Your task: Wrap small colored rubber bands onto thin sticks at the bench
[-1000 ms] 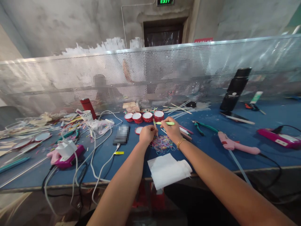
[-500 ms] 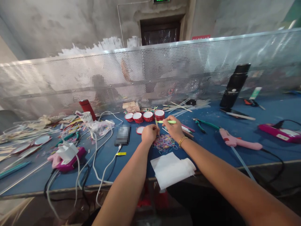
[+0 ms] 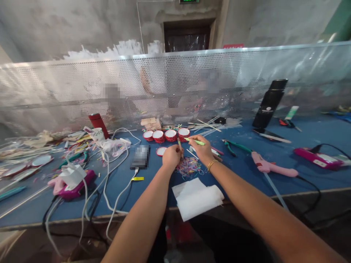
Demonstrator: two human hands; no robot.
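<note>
My left grip [image 3: 171, 156] pinches a wooden stick [image 3: 179, 145], right grip [image 3: 202, 149] closed on a green stick [image 3: 195, 141]; loose bands [image 3: 188, 167] lie unused just below

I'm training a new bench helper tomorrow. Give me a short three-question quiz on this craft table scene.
1. True or false: the left hand holds a wooden stick.
2. What does the right hand hold? A) green stick B) pliers C) glue gun
3. Fill in: the pile of coloured rubber bands lies just beyond the white ____.

Key: 1 true, upright in a closed grip. 2 A, the green stick; the teal pliers and pink glue gun lie untouched to the right. 3 cloth.
</note>
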